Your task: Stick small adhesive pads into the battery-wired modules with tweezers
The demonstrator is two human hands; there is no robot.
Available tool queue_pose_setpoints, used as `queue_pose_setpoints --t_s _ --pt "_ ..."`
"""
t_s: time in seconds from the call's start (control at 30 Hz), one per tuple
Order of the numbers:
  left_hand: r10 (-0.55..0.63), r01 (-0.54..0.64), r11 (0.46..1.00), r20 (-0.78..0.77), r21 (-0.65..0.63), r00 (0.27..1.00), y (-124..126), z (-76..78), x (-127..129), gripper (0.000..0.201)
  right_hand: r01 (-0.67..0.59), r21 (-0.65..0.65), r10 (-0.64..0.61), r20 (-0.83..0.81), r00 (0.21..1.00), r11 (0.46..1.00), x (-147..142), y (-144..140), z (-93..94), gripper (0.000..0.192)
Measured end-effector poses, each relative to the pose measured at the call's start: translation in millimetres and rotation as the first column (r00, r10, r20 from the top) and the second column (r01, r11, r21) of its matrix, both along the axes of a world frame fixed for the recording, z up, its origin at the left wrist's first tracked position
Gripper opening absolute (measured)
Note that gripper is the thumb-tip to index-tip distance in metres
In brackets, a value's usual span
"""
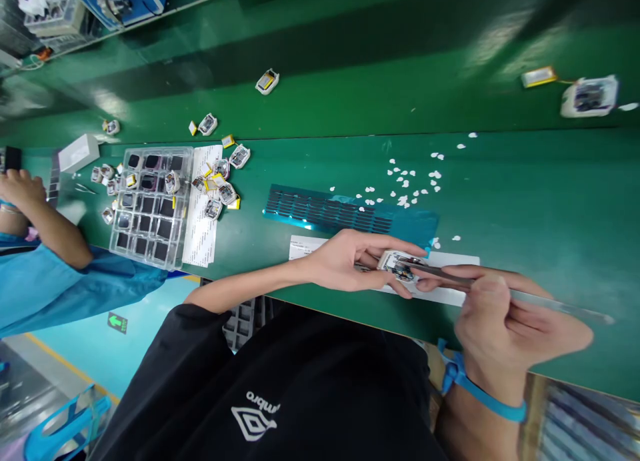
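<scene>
Between the fingers of my left hand [345,261] is a small white device housing [400,265] with its circuit parts exposed. My right hand [505,314], with a blue band at the wrist, grips metal tweezers [450,276]. The tweezers' tips reach into the open housing. Just beyond my hands lies a blue film sheet [425,226] with rows of thin dark strips [325,207]. A white printed paper [453,295] is partly under my hands. Several small white stickers or scraps [404,200] are scattered past the sheet.
Left of me a clear tray [153,211] holds dark square pieces, with several open housings [227,194] and yellow-edged batteries [228,141] beside it. Another housing [590,97] wired to a battery [539,77] lies far right. A co-worker's arm [55,221] is at the far left.
</scene>
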State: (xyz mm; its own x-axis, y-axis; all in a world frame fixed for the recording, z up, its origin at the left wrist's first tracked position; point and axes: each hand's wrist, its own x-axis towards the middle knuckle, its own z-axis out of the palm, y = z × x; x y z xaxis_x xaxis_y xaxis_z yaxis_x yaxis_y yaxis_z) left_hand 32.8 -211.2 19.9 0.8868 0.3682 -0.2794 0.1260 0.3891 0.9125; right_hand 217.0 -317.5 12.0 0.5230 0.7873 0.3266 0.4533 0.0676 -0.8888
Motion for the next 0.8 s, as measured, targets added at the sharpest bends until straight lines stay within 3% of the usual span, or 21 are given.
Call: queue_pose_setpoints --t_s 0.23,0.37,0.47,0.53,0.63,0.7,0.8 --pt "0.052 -0.052 0.999 -0.021 0.001 0.998 -3 -5.5 2 0.041 -0.027 -0.040 0.030 0.095 0.995 0.999 2 -8 -4.5 0.017" --pt "0.058 -0.049 0.989 -0.061 0.140 0.996 -1 -8.2 3 0.036 -0.074 0.004 0.074 0.065 0.995 0.997 6 -9 -9.7 0.017" --pt "0.154 -0.140 0.959 -0.041 0.247 0.987 5 -6.9 1 0.036 -0.078 0.097 0.077 0.009 0.997 0.992 16 -4 -6.4 0.021" --pt "0.274 -0.254 0.917 -0.023 0.309 0.961 11 -6.5 0 0.038 -0.176 0.042 0.174 0.049 0.984 0.983 25 3 -1.1 0.019" --pt "0.415 -0.374 0.823 -0.003 0.427 0.910 21 -7.4 -3 0.034 -0.341 -0.181 0.373 0.188 0.909 0.923 38 16 4.4 0.018" --pt "0.430 -0.351 0.750 -0.011 0.561 0.903 26 -7.9 -5 0.031 -0.377 -0.241 0.430 0.227 0.874 0.894 43 24 3.4 0.019" --pt "0.353 -0.185 0.616 -0.059 0.766 0.934 31 -8.2 -8 0.032 -0.401 -0.245 0.454 0.226 0.862 0.883 45 34 -2.8 0.021"
